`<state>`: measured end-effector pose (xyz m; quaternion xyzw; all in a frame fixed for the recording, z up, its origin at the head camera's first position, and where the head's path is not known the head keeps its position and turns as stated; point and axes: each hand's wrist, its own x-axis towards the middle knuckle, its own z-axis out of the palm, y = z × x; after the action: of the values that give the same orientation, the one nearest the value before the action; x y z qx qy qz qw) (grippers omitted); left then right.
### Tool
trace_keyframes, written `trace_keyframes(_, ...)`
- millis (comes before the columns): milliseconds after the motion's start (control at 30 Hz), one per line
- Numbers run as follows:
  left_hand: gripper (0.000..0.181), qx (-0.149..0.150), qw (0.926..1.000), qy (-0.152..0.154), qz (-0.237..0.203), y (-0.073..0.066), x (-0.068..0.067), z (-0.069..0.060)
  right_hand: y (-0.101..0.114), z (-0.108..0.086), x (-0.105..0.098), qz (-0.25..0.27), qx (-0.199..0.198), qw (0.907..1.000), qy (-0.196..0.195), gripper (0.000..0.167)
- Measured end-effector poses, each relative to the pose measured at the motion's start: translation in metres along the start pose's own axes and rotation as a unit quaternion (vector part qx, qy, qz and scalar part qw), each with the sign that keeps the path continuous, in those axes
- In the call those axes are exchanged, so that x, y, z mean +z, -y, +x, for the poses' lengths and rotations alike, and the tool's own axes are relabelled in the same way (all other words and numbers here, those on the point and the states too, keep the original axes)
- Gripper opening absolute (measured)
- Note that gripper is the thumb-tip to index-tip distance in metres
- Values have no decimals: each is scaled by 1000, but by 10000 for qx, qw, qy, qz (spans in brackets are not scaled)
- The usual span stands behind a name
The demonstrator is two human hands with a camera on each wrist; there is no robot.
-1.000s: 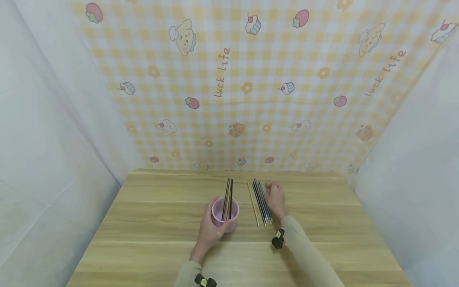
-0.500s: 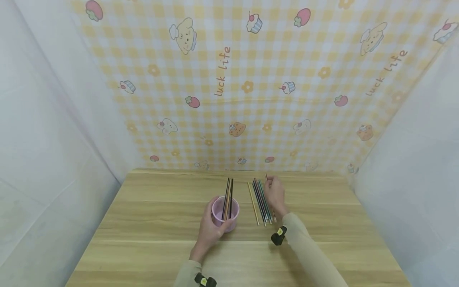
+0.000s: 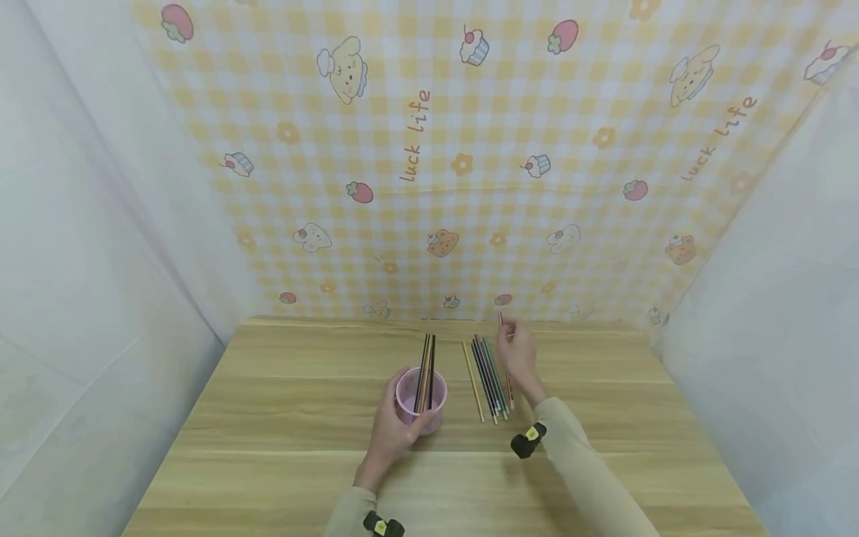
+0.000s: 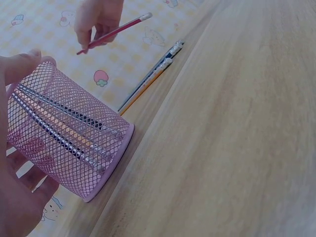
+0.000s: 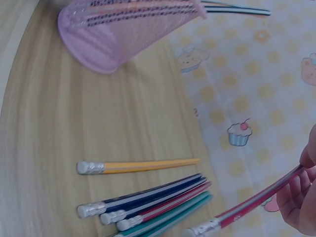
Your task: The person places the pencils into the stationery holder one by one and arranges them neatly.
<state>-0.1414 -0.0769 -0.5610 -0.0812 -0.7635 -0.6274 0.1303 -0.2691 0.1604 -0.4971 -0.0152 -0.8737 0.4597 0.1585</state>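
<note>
My left hand (image 3: 394, 429) grips a pink mesh pencil cup (image 4: 74, 128), which stands on the table. Several pencils (image 3: 425, 373), black and natural wood in colour, lean inside it. My right hand (image 3: 518, 354) pinches a red pencil (image 5: 261, 197) near its far end, its eraser end pointing back toward me. In the left wrist view this pencil is held above the table. Left of that hand lie a yellow pencil (image 5: 138, 166) and a row of dark blue (image 5: 148, 192), red (image 5: 173, 202) and green pencils (image 5: 173, 217).
A wooden table (image 3: 302, 425) spans the space below the hands. Behind it hangs a yellow checked cloth (image 3: 463, 209) with cartoon prints. White sheets (image 3: 101, 298) close off the left and right sides.
My right hand has moved away toward the back edge and raised the red pencil, now plainly in view. The left hand and cup have stayed in place.
</note>
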Motion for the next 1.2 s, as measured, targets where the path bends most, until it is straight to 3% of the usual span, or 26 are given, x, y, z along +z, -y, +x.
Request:
trace_keyframes(367,93,17,9998,45,194,7,-2,2,26,-5,-29,738,140,9966,352,35)
trace_keyframes(567,93,-45,9999,24,96,5,-2,2,41,-7,-42,1261,203,9913,327,35)
trace_keyframes(900,90,31,10000,-41,69,1,-1,0,79,-17,-53,2410,-404,9695,167,29)
trace_keyframes(1033,90,65,9999,-36,73,8,0,0,93,-22,-50,2900,-830,9534,-50,27)
trace_keyframes(1200,90,22,9999,-121,116,1,1,0,107,-23,-41,3234,-1132,9394,-108,26)
